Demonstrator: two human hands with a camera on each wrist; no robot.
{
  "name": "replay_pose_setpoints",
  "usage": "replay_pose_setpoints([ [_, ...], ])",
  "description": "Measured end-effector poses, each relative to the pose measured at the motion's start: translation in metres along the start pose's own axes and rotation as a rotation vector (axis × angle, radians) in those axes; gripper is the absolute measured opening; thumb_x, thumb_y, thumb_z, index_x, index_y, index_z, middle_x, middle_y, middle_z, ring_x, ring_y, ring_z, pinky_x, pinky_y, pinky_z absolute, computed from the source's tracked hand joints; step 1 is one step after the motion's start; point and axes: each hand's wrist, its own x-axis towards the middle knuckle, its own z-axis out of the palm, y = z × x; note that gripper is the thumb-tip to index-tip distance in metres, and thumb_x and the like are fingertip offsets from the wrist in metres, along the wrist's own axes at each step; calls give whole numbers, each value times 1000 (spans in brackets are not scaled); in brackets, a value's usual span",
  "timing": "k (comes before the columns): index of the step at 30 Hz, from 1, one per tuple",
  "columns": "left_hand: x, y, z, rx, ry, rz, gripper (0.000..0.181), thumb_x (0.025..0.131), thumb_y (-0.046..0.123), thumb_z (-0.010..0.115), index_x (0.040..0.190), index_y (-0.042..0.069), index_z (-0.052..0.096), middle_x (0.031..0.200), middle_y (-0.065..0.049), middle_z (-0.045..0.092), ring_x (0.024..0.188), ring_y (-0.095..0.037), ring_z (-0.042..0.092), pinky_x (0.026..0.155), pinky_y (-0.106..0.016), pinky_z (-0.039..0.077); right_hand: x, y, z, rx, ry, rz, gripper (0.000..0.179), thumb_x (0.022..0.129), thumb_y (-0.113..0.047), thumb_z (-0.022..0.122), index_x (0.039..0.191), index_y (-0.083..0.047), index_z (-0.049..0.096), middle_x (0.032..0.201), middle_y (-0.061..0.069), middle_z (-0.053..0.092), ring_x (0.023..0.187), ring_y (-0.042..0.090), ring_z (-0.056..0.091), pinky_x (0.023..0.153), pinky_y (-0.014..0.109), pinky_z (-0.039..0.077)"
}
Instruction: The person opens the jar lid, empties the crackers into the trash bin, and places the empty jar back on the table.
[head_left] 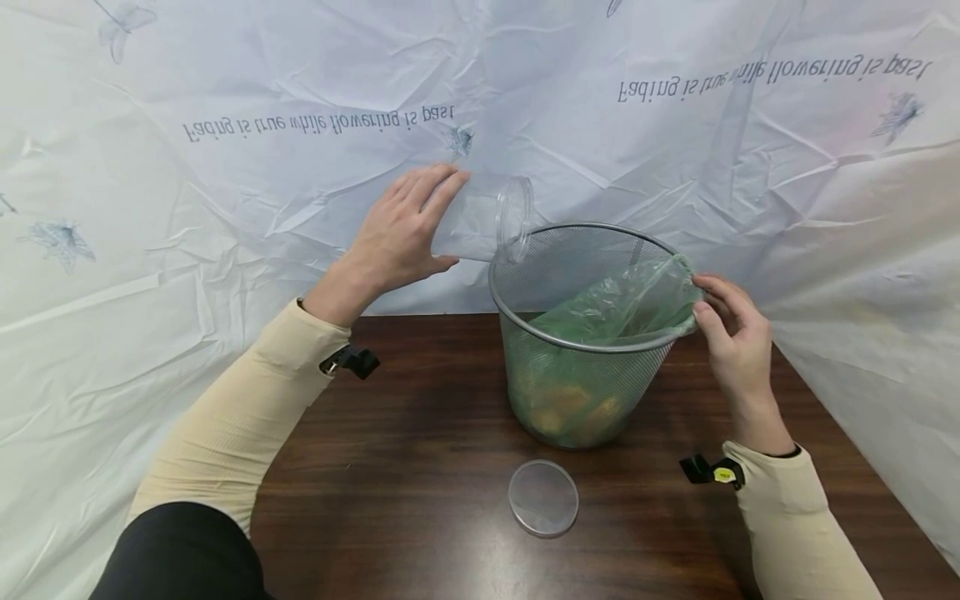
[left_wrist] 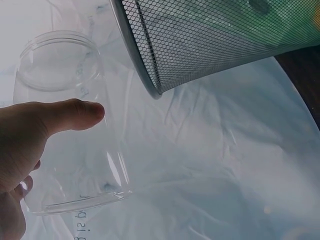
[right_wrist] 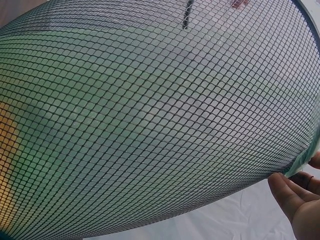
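Note:
My left hand [head_left: 405, 225] grips a clear plastic jar [head_left: 480, 215], tipped on its side with its mouth toward the basket's left rim. In the left wrist view the jar [left_wrist: 80, 155] looks empty, the thumb lying along its wall. A grey mesh wastebasket [head_left: 517, 333] stands on the table, lined with a green plastic bag [head_left: 600, 304] that sags inside. My right hand [head_left: 738, 342] pinches the bag's edge at the right rim; the right wrist view shows thumb and fingers at that rim. Orange-yellow items [head_left: 562, 408], blurred by mesh and bag, lie at the bottom.
A round clear lid [head_left: 543, 498] lies on the dark wooden table [head_left: 405, 467] in front of the wastebasket. White printed cloth [head_left: 337, 183] hangs behind the table and along both sides.

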Motion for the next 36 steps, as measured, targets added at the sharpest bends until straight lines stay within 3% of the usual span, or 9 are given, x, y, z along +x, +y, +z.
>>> replay_pose_setpoints([
  [36,-13,-8,5,-36,72,-56,102,52,35,85,136,6,35,134,-12,41,125,-27,38,109,-33,24,0,2,-1,-22,-7,1,31,86,-1,56,115,10,57,117,14,57,113,21,49,95,21,40],
])
